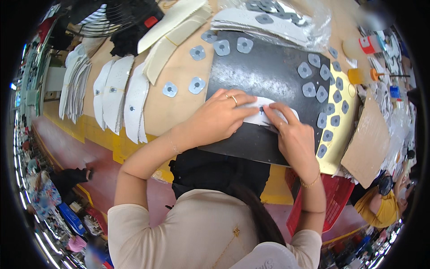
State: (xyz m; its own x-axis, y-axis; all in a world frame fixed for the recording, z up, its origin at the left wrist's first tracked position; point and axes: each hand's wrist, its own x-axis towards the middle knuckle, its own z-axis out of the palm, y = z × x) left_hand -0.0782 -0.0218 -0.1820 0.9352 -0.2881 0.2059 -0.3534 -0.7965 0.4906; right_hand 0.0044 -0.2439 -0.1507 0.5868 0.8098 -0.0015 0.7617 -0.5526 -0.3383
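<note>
A white curved fabric piece (257, 117) with a small dark keyhole-shaped mark lies on a black board (251, 71) right in front of me. My left hand (224, 112) holds down its left part, fingers bent together over it. On its right part, my right hand (293, 130) grips with thumb and fingertips close to the mark. The fingers cover much of the piece, and its underside is hidden. Grey diamond-like patches with a dark centre, such as one patch (309, 89), lie to the right of the hands; another patch (196, 85) is on the tabletop at left.
Stacks of white curved pieces (114, 96) stand at left, cream pieces (177, 36) behind. A clear plastic bag (313, 22) lies at the back. On the right are a yellow sheet (333, 152) bearing patches, a cardboard piece (369, 139), bottles (358, 75) and a red crate (338, 197).
</note>
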